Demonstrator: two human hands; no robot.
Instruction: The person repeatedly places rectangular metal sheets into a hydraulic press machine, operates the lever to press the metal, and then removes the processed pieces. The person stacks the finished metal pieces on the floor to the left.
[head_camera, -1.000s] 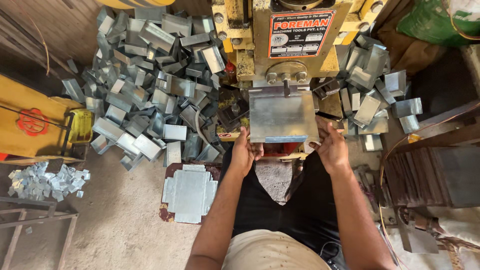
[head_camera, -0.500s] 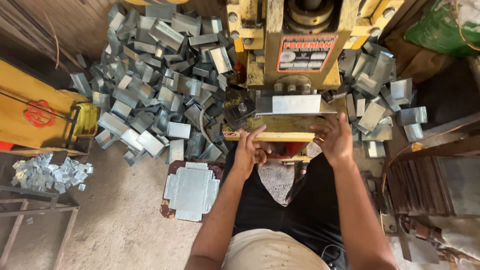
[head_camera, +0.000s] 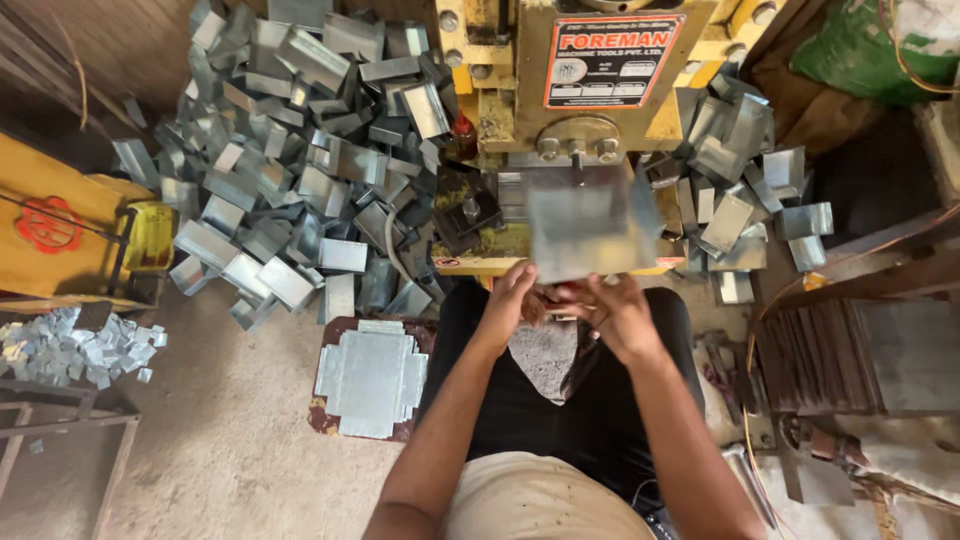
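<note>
Hands, two, grip one metal sheet.

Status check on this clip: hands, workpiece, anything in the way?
Left hand and right hand both grip the blurred sheet-metal piece at the yellow press. Nothing blocks the hands; bent pieces piled left.

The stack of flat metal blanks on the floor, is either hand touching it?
Apart. The head view shows the stack of flat blanks on the floor, with bare floor between it and the left hand; the right hand is farther away.
</note>
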